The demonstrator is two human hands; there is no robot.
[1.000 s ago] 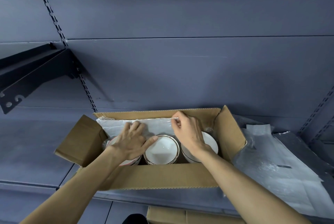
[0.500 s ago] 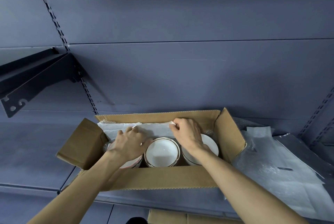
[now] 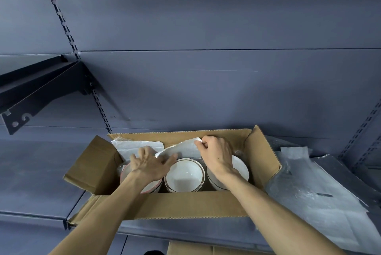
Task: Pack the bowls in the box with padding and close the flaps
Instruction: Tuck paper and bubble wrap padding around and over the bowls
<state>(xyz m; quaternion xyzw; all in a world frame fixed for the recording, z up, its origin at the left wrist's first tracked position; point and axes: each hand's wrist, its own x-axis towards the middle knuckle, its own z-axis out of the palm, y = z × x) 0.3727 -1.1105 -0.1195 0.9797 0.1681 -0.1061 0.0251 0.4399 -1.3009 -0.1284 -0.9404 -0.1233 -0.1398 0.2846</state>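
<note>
I have both hands inside one open cardboard box (image 3: pixel 181 205) that sits on a grey shelf (image 3: pixel 41 174). Its four flaps stand open: the near one (image 3: pixel 185 206) under my forearms, the far one (image 3: pixel 185 134) against the back panel, one on the left (image 3: pixel 92 164), one on the right (image 3: pixel 261 155).

I count three bowls in a row along the box. The left bowl (image 3: pixel 126 170) has a pinkish rim and lies mostly under my left hand (image 3: pixel 149 163). The middle bowl (image 3: pixel 184 175) is white with a brown rim and fully in view. The right bowl (image 3: pixel 240 169) is white too, partly hidden by my right wrist.

Behind the bowls, against the far wall, I see two white foam sheets. The left sheet (image 3: pixel 134 147) lies flatter in the corner. The right sheet (image 3: pixel 181 149) is lifted at an angle, its lower corner near my left hand.

My left hand is spread flat, fingers apart, over the left bowl with fingertips on the foam. My right hand (image 3: pixel 216 151) is curled, thumb and fingers pinching the top corner of the right sheet.

On the shelf to the right of the box lies a pile of more white and clear wrapping sheets (image 3: pixel 309 188); how many I cannot tell. One black shelf bracket (image 3: pixel 41 90) juts out at upper left. Another piece of cardboard (image 3: pixel 195 249) shows below the shelf edge.
</note>
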